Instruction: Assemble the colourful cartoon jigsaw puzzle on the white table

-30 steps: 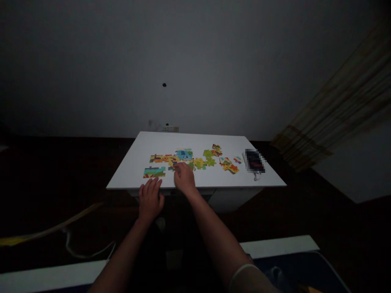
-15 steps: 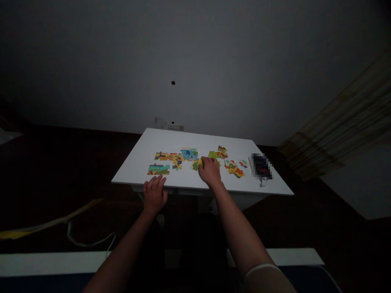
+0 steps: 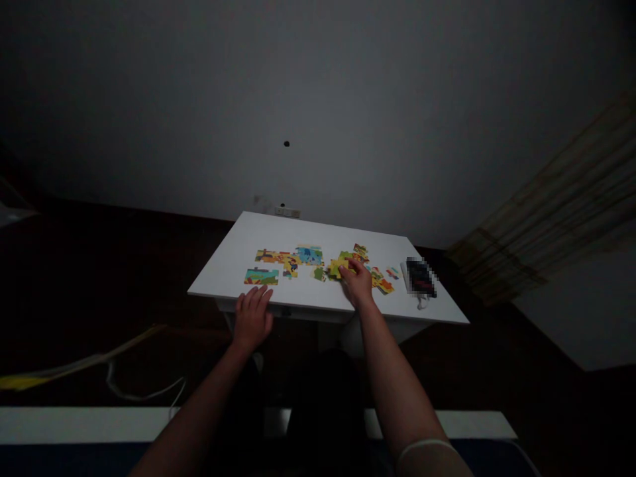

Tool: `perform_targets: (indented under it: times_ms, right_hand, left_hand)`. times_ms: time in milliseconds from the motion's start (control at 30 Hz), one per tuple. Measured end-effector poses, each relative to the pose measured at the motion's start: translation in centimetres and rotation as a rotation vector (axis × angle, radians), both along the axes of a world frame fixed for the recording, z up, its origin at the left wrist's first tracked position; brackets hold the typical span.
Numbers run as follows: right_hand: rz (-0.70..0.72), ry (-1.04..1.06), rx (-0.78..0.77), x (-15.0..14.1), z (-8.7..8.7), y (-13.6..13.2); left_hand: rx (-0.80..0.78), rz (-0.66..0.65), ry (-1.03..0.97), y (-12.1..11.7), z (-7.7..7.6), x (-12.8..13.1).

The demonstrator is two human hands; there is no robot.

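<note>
My right hand [image 3: 358,283] pinches a yellow-green jigsaw puzzle piece [image 3: 338,267] over the middle of the white table [image 3: 223,265]. My left hand [image 3: 253,315] rests at the table's near edge, its fingers stretched out. Just beyond those fingers lie joined teal puzzle pieces [image 3: 262,276]. Farther back, a joined yellow and blue puzzle section [image 3: 309,255] lies flat. A small green piece [image 3: 318,273] sits left of the held one. Loose orange-yellow pieces [image 3: 382,283] lie to the right of my right hand, and more pieces [image 3: 360,250] lie behind it.
A dark, blurred-out object [image 3: 421,277] with a white cord lies at the table's right side. Behind the table stands a grey wall [image 3: 348,132] with a socket strip [image 3: 287,212]. A curtain [image 3: 527,218] hangs at right.
My right hand has moved right, now lifting the yellow-green puzzle piece, and uncovered the small green piece. My left hand has stayed at the table edge. The view has shifted slightly.
</note>
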State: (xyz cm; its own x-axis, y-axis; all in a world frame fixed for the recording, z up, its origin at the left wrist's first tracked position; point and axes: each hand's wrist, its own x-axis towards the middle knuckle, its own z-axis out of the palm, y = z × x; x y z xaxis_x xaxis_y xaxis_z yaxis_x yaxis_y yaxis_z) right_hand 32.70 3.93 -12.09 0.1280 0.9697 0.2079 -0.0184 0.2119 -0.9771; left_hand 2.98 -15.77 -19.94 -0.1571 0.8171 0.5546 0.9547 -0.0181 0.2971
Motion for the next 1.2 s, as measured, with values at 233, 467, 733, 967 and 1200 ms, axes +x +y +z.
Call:
perform_targets:
  times_ms: [233, 467, 733, 967, 1200]
  right_hand:
    - [-0.017, 0.129, -0.062, -0.2, 0.1, 0.1]
    - [0.009, 0.108, -0.033, -0.1, -0.4, -0.2]
    - [-0.011, 0.090, -0.008, -0.6, 0.0, -0.3]
    - [0.012, -0.185, 0.007, -0.7, 0.5, -0.8]
    - [0.127, -0.386, 0.031, -6.3, 0.8, -3.3]
  left_hand:
    - [-0.014, -0.032, 0.019, -0.5, 0.5, -0.1]
    - [-0.030, -0.067, 0.025, -1.0, 0.9, -0.5]
    - [-0.057, 0.012, -0.072, -0.8, 3.0, 1.7]
    - [-0.191, -0.053, 0.074, -1.0, 5.1, -0.2]
    - [-0.158, -0.039, 0.065, -1.7, 4.8, -3.7]
